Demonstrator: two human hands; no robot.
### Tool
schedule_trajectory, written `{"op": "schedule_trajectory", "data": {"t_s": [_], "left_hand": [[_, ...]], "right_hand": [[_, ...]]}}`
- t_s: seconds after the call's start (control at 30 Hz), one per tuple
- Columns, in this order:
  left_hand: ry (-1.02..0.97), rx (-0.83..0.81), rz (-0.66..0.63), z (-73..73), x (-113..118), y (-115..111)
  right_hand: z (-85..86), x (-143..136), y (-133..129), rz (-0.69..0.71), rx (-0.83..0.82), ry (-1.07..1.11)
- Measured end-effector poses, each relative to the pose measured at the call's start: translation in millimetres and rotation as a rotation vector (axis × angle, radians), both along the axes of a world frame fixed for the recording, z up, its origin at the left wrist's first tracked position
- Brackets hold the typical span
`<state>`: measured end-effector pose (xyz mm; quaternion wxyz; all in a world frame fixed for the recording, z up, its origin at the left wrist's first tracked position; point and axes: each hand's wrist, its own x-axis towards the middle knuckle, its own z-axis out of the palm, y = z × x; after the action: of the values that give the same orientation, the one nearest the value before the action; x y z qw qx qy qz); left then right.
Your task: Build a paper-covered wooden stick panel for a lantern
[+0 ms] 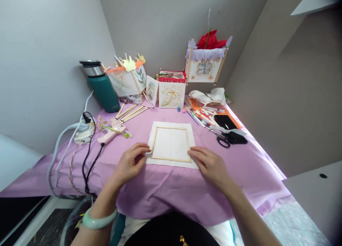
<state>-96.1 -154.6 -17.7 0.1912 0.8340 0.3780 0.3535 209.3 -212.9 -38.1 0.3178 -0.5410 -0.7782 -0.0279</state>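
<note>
The left hand (133, 162) is at the left edge of a white sheet (172, 144), its fingers curled and a gap left between thumb and fingers, with the fingertips close to a thin wooden stick there. The right hand (211, 164) reaches over the right edge of the sheet, fingers extended and loosely spread, its fingertips at the stick on that side. The sheet lies flat near the front of the desk, between the two hands, and four sticks form a square frame (171, 160) on top of it, inside its edges. A purple cloth (165, 183) covers the desk and hangs over the near side. To the left are a pink glue gun (110, 134), a power strip (84, 132) with cords and, farther off, a green bottle (104, 93) beside a bundle of loose sticks (133, 112). A paper box (172, 95) with a drawn flower stands at the far side, straight beyond the sheet. On the right, black-handled scissors (223, 141) lie near a dark phone (226, 121) and a scatter of markers (204, 114).
</note>
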Motion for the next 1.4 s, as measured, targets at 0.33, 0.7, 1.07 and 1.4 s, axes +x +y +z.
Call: {"op": "schedule_trajectory", "data": {"t_s": [0.33,0.7,1.07,1.4], "left_hand": [[0.054,0.006,-0.007,-4.3,0.0,-0.7],[0.01,0.016,0.002,-2.6,2.4,-0.4],[0.01,0.05,0.024,-3.1,3.1,-0.3],[0.03,0.073,0.017,-5.3,1.4,2.8]], "right_hand": [[1.7,-1.4,-0.4,-0.008,0.008,-0.007],[2.4,-1.9,-0.1,-0.007,0.008,-0.007],[0.1,-1.8,0.4,-0.028,0.021,0.023],[0.2,-2.0,-2.0,-0.034,-0.02,0.115]]}}
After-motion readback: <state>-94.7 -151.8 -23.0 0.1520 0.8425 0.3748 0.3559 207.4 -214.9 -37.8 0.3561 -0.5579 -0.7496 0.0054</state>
